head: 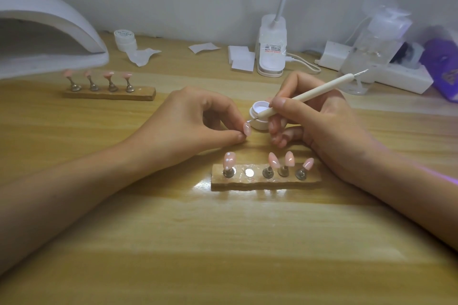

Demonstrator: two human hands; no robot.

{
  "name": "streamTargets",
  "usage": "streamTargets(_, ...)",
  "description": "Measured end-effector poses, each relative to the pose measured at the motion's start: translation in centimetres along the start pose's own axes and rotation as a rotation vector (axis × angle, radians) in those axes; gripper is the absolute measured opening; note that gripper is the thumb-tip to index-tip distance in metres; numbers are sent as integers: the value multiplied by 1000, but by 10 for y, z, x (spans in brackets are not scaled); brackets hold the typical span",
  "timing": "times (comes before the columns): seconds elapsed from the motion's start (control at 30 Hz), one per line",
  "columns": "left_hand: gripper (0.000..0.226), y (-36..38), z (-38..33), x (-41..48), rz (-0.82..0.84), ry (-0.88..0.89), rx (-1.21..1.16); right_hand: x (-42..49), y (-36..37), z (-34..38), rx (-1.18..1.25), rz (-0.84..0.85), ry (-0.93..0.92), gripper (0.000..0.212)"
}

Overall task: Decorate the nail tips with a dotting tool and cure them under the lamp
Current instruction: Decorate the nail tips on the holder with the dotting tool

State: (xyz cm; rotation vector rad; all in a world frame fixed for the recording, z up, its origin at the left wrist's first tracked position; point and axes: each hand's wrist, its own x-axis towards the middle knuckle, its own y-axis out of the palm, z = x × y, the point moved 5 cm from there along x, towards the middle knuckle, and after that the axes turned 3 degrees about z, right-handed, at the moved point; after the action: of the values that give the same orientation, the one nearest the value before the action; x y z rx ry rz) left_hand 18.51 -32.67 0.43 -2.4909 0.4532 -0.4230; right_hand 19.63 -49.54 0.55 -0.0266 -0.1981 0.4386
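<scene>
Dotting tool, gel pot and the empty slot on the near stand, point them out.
dotting tool (307, 95): head view, white handle
gel pot (260, 125): head view, front wall
empty slot (249, 172): head view, bare metal disc

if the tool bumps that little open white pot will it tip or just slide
Probably slide: the pot looks squat, wider than tall, on a smooth table. It seems small and plastic, so likely light enough to skid at a slight nudge. It stands open, so a hard knock might spill its contents.

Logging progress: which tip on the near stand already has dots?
The leftmost tip on the near stand: white dots on it; the other three look plain pink.
</scene>
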Motion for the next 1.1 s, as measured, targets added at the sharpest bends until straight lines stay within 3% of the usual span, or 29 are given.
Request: streamTargets(1.1, 12, 0, 0, 1, 2, 2, 20, 0, 1, 1, -23, -2, 19, 20)
